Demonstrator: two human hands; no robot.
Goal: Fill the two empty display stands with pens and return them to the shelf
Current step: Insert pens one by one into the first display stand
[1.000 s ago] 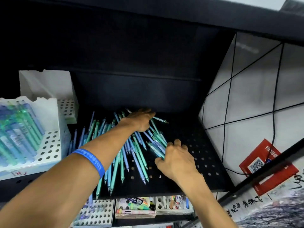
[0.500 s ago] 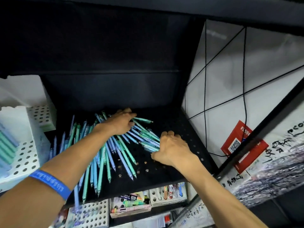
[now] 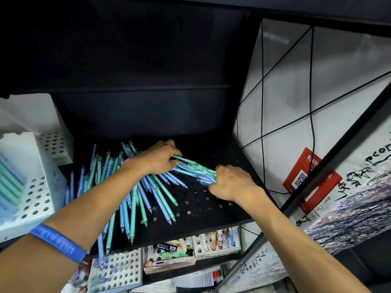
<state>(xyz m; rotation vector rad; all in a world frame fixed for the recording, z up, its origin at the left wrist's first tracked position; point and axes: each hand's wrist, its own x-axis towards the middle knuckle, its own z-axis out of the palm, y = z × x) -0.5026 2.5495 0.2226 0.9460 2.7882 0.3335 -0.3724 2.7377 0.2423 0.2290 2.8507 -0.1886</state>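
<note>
Many blue and green pens (image 3: 135, 197) lie loose and fanned out on the black perforated shelf (image 3: 201, 214). My left hand (image 3: 157, 159) reaches across the pile and grips one end of a small bundle of pens (image 3: 193, 169). My right hand (image 3: 230, 183) grips the other end of the same bundle just above the shelf. A white display stand (image 3: 35, 199) with round holes sits at the left edge, partly filled with pens. A second white stand (image 3: 55, 144) stands behind it with its visible holes empty.
A black back panel and an upper shelf close in the space. A white wall with black wires and a red QR sign (image 3: 306, 180) lies to the right. Below the shelf sit a white hole stand (image 3: 118, 271) and boxes of mixed stationery (image 3: 169, 256).
Both hands have closed in on each other and gathered several pens into one bundle between them. The view has swung slightly left.
</note>
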